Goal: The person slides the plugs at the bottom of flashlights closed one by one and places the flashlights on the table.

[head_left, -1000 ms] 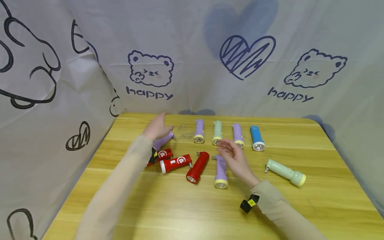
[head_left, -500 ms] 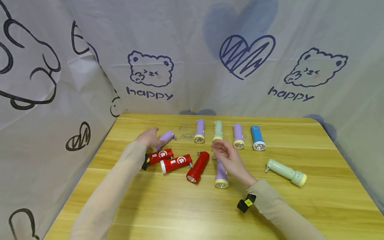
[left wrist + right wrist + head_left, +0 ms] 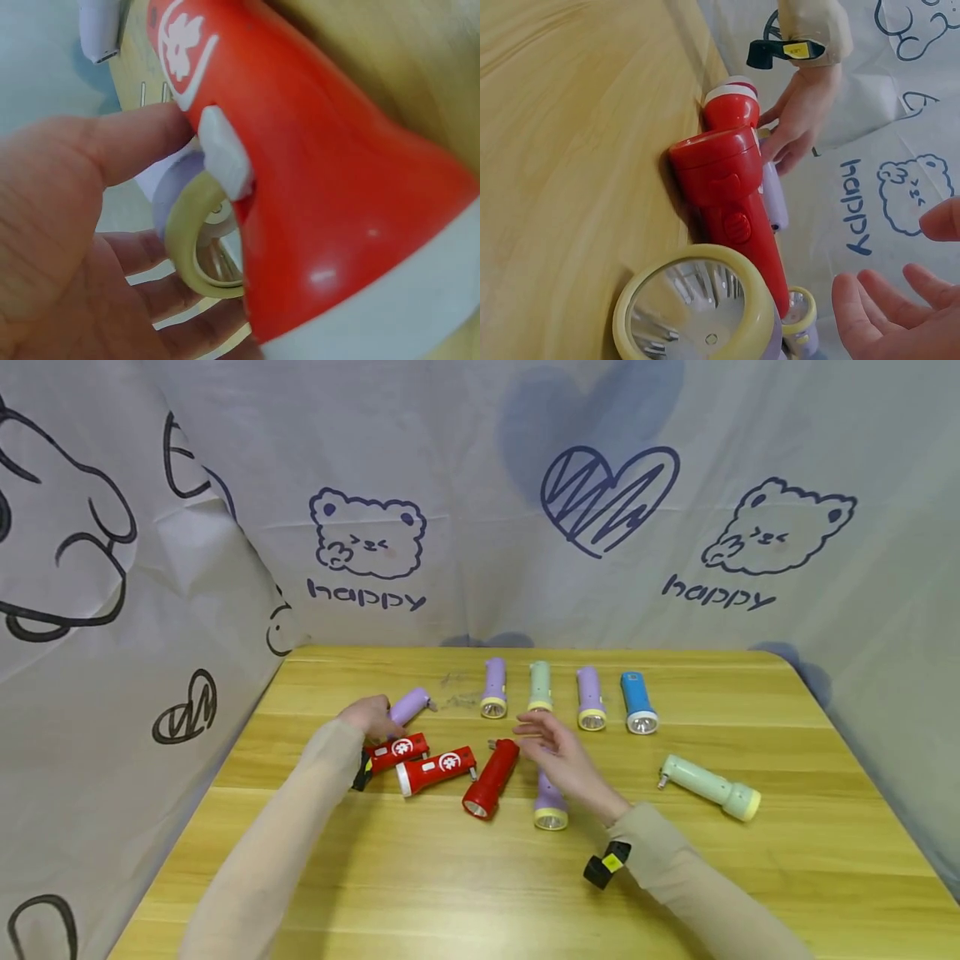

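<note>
My left hand (image 3: 370, 717) is at the back left, round the head end of a purple flashlight (image 3: 409, 705). In the left wrist view its yellow rim (image 3: 187, 232) lies between thumb and fingers, partly behind a red flashlight (image 3: 322, 172). The thumb (image 3: 142, 139) reaches close to the red one's white switch; contact is unclear. My right hand (image 3: 564, 767) hovers with loosely bent fingers over another purple flashlight (image 3: 550, 802), holding nothing. Between the hands lie a red flashlight with a white rim (image 3: 437, 770) and an all-red flashlight (image 3: 491, 779).
Along the back stand two purple flashlights (image 3: 494, 687) (image 3: 590, 697), a mint green flashlight (image 3: 540, 685) and a blue flashlight (image 3: 637, 702) in a row. Another mint green flashlight (image 3: 708, 787) lies at the right. A printed cloth (image 3: 480, 568) hangs behind the wooden table (image 3: 450, 885).
My left hand has come down and toward me from above the purple flashlight, onto its head end. My right hand has shifted slightly left. The flashlights stay in place.
</note>
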The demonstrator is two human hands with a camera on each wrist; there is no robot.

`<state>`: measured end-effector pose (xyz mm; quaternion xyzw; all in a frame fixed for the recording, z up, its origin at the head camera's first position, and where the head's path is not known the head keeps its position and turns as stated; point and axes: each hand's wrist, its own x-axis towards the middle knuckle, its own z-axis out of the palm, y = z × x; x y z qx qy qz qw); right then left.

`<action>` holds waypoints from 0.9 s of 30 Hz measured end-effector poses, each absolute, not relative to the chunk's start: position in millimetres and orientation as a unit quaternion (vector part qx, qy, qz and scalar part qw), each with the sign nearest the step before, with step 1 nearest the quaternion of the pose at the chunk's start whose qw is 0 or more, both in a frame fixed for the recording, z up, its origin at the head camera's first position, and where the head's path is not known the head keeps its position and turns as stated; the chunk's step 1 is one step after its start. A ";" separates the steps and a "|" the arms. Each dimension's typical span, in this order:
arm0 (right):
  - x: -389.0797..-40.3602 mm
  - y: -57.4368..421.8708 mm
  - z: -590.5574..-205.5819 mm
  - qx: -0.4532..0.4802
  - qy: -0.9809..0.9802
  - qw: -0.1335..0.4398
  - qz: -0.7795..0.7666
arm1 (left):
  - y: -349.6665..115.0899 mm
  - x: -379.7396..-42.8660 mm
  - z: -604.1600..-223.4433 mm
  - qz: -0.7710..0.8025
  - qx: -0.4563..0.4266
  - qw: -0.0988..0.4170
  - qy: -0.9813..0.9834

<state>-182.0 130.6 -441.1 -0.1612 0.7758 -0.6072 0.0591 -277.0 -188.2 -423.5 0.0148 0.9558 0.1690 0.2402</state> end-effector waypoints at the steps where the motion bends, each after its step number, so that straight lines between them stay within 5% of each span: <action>1: -181.4 129.9 -440.9 -0.160 0.772 0.062 -0.612 | -188.6 -277.3 -424.6 0.166 0.015 0.240 0.956; 27: -175.0 127.9 -437.6 -0.155 0.754 0.084 -0.633 | -187.6 -280.5 -432.3 0.139 0.001 0.224 0.965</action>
